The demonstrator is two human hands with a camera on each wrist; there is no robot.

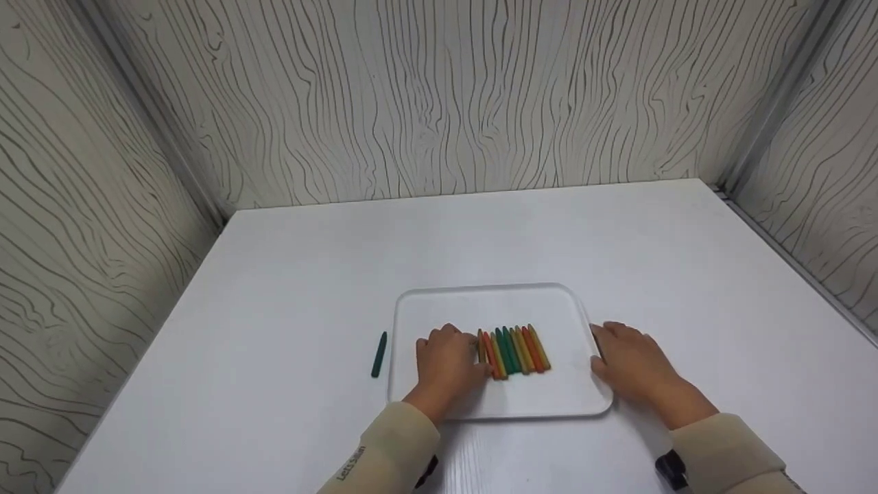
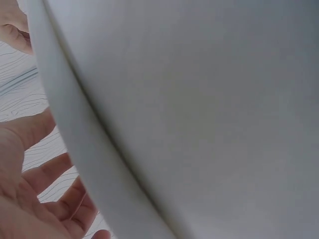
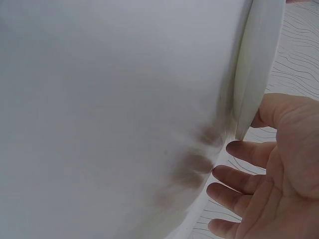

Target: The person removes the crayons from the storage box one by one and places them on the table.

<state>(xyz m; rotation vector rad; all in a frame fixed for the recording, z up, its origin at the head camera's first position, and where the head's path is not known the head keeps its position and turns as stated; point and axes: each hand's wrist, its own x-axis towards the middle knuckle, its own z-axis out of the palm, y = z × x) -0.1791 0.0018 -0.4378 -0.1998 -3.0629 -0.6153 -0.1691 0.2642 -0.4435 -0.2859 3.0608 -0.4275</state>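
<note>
Left hand (image 1: 444, 363), grip loose, fingers parted, seems to touch the crayons (image 1: 514, 350) rowed on the tray (image 1: 480, 302); right hand (image 1: 634, 363), grip equally slack, touches the tray's right edge. A green crayon (image 1: 379, 355) lies left of it on the table (image 1: 274, 309).

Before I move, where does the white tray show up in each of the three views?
Head: lower centre, seen from above, the white tray with a row of crayons on it.
Left wrist: a pale band slanting from top left to the bottom, beside the left hand.
Right wrist: a shorter band at upper right, ending by the right hand.
Shared landmark: the line-patterned wall.
</note>
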